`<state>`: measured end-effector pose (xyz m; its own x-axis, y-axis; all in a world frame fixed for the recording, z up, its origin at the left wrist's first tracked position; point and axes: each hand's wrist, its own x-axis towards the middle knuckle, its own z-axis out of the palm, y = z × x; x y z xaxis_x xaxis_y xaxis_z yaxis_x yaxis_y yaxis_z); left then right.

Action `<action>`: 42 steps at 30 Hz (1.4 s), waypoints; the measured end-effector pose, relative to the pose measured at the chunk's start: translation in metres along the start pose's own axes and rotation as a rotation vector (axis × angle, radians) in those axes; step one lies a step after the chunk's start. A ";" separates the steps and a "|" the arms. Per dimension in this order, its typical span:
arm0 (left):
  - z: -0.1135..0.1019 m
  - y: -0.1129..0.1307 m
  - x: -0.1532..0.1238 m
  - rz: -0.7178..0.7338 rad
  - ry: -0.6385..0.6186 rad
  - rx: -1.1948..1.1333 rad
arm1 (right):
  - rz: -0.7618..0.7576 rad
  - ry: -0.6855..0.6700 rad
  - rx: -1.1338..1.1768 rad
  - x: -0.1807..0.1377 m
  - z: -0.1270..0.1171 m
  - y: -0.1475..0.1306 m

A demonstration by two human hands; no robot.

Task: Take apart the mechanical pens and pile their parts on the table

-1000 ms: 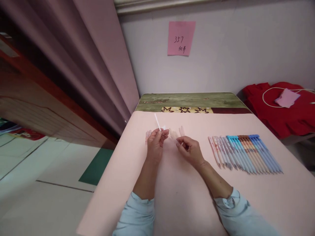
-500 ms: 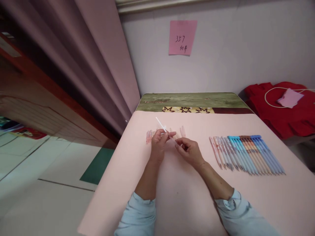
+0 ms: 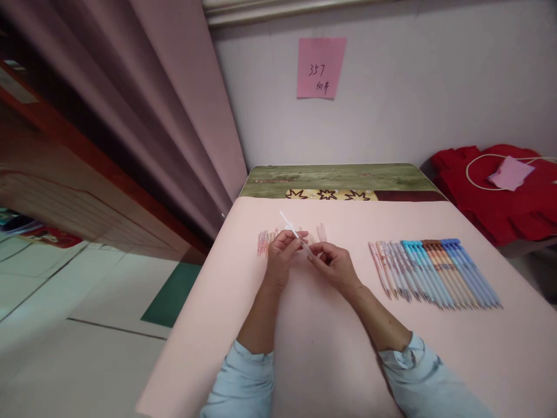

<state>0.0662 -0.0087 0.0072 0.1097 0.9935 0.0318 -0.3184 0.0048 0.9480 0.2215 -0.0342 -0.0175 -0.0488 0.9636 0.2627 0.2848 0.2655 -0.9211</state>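
My left hand [image 3: 279, 255] is pinched narrow around a thin white stick [image 3: 288, 222], which slants up and away to the left, its far end sticking out free above my fingers. My right hand [image 3: 334, 264] is closed too, thumb and forefinger holding a pale piece [image 3: 306, 249] at the stick's near end, just between my two hands and raised over the pink-covered bench [image 3: 331, 360]. I cannot tell whether the stick sits inside that piece or only meets it, since my fingertips hide the join. What worries me most is alignment: both things are slim, and if my hands tilt at different angles, the stick could catch on an edge, slip sideways or bend. Too hard a push from one side could make it skid through my left fingers; too loose a pinch on the right could let the pale piece twist or drop. Just beside my left hand lies a row of small clear pinkish pieces [image 3: 263, 242], and beyond my right fingers lie more pale pieces [image 3: 322, 232], so a dropped part or a careless knuckle might scatter them. The row of pens [image 3: 436, 273] lies well apart to my right, where only a wide sweep of my forearm would disturb it.
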 end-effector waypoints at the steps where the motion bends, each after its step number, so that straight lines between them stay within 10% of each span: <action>1: 0.000 0.000 0.000 0.005 0.002 0.005 | -0.004 0.000 0.000 0.000 0.000 0.001; 12: -0.004 0.009 0.000 0.087 -0.039 0.125 | 0.025 0.002 0.059 0.001 -0.001 0.001; 20: -0.077 0.011 0.012 0.066 0.797 0.752 | 0.063 0.068 0.028 -0.001 -0.003 0.003; 29: -0.067 0.022 0.009 -0.247 0.581 1.306 | 0.083 0.105 -0.004 -0.001 -0.002 0.005; 42: -0.068 0.021 0.009 -0.239 0.734 0.813 | 0.073 0.091 -0.002 0.000 -0.002 0.006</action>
<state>-0.0037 0.0079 0.0052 -0.5814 0.8048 -0.1193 0.3754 0.3955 0.8383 0.2247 -0.0332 -0.0223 0.0596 0.9736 0.2203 0.2866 0.1948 -0.9381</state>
